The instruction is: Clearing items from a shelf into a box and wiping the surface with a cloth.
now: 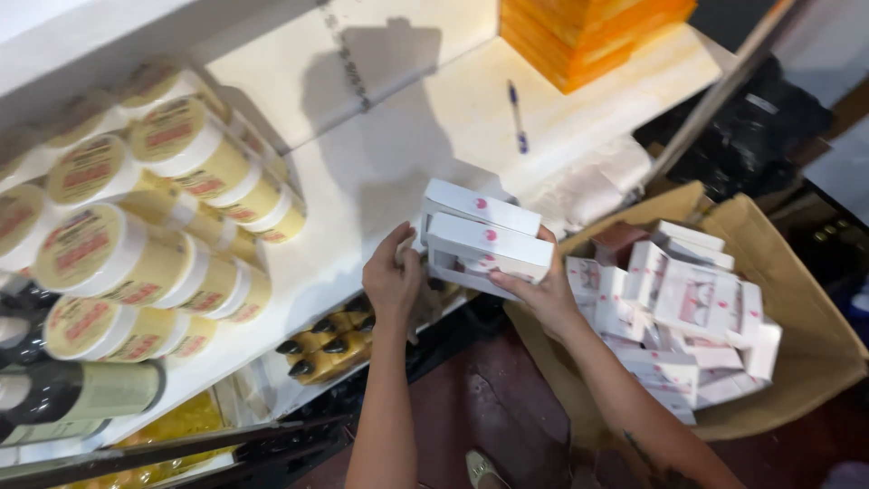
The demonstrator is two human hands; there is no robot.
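My left hand (391, 276) and my right hand (541, 294) hold a small stack of white boxes (484, 237) with pink dots, one hand at each end. The stack is at the front edge of a white shelf (407, 154), partly over it. My right hand grips the lower right corner, my left presses the left end. To the right, a brown cardboard carton (797, 308) holds several more of the same white boxes (688, 317), piled loosely.
Stacked yellow jars with white lids (145, 226) fill the shelf's left side. A blue pen (517, 116) lies on the shelf, with orange boxes (588, 36) behind it. Dark-capped bottles (326, 349) sit on the shelf below. Dark bottles (63, 389) lie at far left.
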